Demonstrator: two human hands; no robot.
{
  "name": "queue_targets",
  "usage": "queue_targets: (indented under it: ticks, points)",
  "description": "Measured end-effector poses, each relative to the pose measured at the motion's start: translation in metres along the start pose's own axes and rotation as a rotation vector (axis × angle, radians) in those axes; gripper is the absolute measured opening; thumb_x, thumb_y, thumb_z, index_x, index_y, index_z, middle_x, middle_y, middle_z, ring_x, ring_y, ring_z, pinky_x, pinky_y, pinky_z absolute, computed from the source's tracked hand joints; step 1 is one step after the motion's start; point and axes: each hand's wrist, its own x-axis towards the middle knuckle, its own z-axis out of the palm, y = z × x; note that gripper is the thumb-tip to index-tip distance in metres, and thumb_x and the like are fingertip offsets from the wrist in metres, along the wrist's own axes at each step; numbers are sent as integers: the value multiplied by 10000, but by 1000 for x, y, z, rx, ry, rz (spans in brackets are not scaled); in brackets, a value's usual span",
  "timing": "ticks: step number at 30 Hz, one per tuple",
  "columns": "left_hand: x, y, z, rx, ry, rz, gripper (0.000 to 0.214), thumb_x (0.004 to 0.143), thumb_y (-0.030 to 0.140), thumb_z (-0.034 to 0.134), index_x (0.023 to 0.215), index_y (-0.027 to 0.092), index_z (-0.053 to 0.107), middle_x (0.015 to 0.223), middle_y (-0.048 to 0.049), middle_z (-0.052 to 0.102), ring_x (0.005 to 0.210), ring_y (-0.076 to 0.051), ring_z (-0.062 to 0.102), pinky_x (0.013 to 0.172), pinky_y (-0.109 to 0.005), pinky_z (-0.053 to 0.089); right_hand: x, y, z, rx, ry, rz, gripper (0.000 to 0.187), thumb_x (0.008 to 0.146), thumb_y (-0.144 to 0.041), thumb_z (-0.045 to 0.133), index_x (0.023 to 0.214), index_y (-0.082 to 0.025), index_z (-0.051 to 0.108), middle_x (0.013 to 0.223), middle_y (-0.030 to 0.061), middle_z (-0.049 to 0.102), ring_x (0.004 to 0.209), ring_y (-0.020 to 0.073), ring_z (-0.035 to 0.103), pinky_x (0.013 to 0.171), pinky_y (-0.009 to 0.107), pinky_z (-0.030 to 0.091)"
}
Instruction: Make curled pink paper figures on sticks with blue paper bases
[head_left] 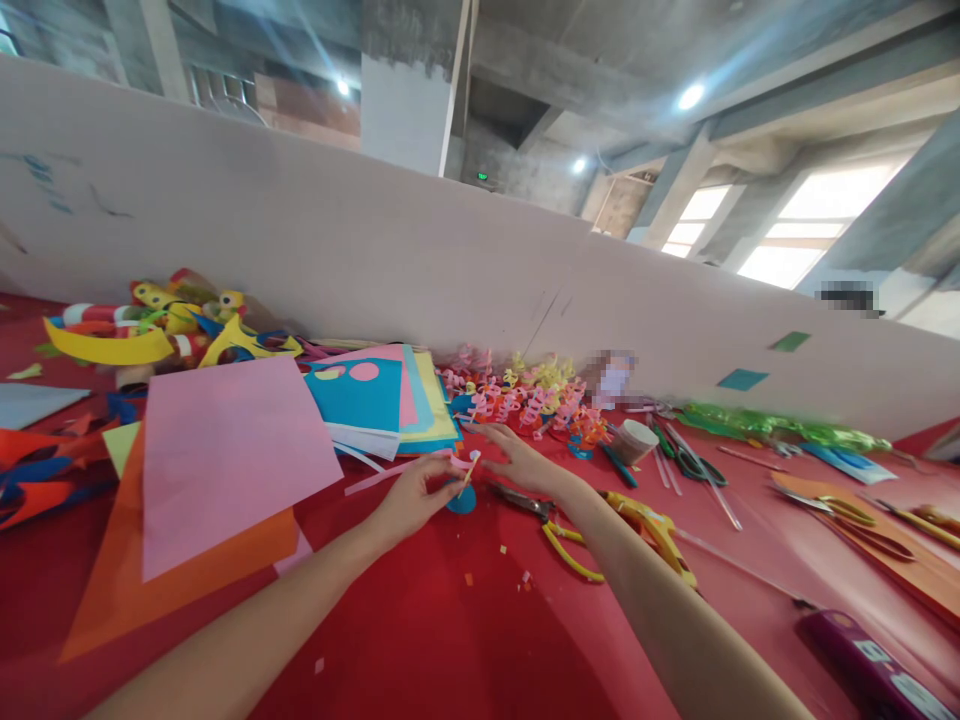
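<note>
My left hand (421, 497) pinches a thin pale stick (470, 474) with a whitish tip. A narrow pink paper strip (391, 471) trails left from the same fingers. Just under the fingertips is a small blue paper disc (462, 501); I cannot tell whether it touches the stick. To the right, my right hand (525, 464) hovers with fingers spread and nothing visible in them. Scissors with yellow handles (571, 556) lie below its wrist. Behind both hands stands a cluster of curled pink and yellow paper pieces (534, 402).
Pink sheet (232, 450) and orange sheet (112, 600) lie left, by stacked coloured papers (367, 395). A yellow tool (660, 535) is partly behind my right forearm. Rightward are a tape roll (634, 441), green-handled scissors (686, 462) and a purple object (862, 660). A low white wall (337, 250) runs behind.
</note>
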Motion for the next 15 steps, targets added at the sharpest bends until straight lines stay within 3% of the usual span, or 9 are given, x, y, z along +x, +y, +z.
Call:
queue_targets:
  ticks: [4,8,15]
  points:
    - [1,0,0,32,-24,52,116,773,273,590,813,207,677,900,-42,704,1069,-228,544,961,-378,372,18,-2,14,28,-58,-82,467,804,-127,537,1262,-210,508,1325,117,407,1253,196,372,1042,367,312]
    - [1,2,0,29,-28,63,115,784,273,583,806,206,673,857,-36,698,913,-203,595,874,-351,435,34,2,21,13,-40,-78,266,715,-90,640,964,-164,696,1272,131,471,1202,228,435,1001,353,357]
    - [2,-4,2,-110,45,-11,178,772,336,580,811,182,660,861,-42,695,850,-201,623,826,-346,472,13,-5,-5,-88,50,-70,115,774,-166,600,818,-192,703,1084,72,642,1051,203,556,937,368,406]
